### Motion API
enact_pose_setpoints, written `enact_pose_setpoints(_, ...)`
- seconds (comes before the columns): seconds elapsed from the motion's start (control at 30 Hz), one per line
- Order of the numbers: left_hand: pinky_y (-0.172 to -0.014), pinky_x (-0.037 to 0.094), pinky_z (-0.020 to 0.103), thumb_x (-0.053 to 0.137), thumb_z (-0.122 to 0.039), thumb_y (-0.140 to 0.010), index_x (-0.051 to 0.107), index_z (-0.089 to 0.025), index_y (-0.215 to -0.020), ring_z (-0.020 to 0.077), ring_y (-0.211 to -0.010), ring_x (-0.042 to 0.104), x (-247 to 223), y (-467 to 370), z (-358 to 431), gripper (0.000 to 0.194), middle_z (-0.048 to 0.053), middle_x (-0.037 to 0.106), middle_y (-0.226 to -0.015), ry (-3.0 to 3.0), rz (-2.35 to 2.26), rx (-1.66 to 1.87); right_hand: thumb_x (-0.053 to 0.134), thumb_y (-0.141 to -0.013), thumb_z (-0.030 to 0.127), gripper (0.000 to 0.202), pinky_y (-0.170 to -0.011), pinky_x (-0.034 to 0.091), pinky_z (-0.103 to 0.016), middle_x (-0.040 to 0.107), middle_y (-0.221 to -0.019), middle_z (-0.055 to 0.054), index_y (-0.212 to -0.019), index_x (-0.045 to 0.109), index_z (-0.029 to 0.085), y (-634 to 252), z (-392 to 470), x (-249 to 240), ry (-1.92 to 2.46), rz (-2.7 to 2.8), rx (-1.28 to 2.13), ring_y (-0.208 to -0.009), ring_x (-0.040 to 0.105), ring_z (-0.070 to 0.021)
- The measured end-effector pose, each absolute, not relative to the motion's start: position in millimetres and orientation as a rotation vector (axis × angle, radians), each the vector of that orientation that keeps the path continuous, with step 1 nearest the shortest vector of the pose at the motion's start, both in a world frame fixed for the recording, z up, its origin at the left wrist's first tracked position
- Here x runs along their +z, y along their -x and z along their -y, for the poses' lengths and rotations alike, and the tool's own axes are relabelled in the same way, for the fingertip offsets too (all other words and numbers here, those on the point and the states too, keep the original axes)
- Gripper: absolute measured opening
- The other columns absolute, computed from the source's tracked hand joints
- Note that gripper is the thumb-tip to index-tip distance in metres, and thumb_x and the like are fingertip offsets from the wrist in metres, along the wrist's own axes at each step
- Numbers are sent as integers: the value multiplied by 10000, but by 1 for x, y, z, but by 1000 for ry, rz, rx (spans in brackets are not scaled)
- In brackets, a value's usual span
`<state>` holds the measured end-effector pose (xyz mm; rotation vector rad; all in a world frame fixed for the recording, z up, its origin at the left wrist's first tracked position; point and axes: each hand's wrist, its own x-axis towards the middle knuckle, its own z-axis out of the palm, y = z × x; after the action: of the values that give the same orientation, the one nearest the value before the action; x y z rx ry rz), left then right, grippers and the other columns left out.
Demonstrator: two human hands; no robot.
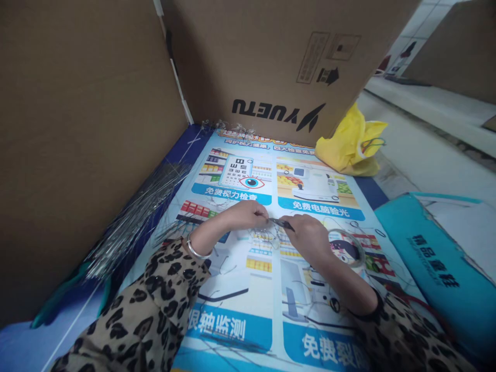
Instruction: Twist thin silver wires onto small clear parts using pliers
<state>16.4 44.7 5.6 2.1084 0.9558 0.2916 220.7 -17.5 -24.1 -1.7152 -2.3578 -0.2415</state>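
Spotted sleeves [155, 305] lay behind our grips: left hand [248, 215] pinched fine wire [276, 238]; right hand [310, 238] closed around pliers [285, 224], meeting it between. Being thin, springy, it could have slipped.

Yellow bag [351, 142] behind the box [437, 268], wires [135, 219] left.

Dim, cool light for you; source unclear. Cardboard [89, 139] shadowed toward 8 o'clock, white ledge [434, 99] paler at 2 o'clock. Wire loops [273, 238] near centre soft; outer edges stretched (wide-angle look).
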Motion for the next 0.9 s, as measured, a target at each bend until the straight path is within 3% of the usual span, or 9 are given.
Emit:
enact_pose_setpoints(0.37,-655,377,205,543,-227,-694,701,-151,-728,135,-747,553,9,-19,-42,179,6,619,-736,-2103,-983,323,505,-820,237,194,-653,271,-275,621,-711,-6,-920,668,269,-221,16,-24,1675,2393,-262,-715,496,-156)
enact_pose_setpoints(0.5,-629,378,199,550,-197,-665,699,-152,-697,134,-711,548,9,-20,-42,159,0,617,-689,-2098,-1011,319,527,-777,180,238,-691,259,-304,619,-739,-27,-967,663,226,-222,17,-21,1586,2419,-469,-746,471,-175)
enact_pose_setpoints(0.9,-603,383,209,515,-185,-654,677,-143,-655,136,-655,535,10,-19,-40,167,-7,595,-599,-2000,-1007,344,488,-842,188,203,-659,187,-353,537,-681,-41,-984,631,193,-221,21,-11,1401,2380,-999,-723,370,-178)
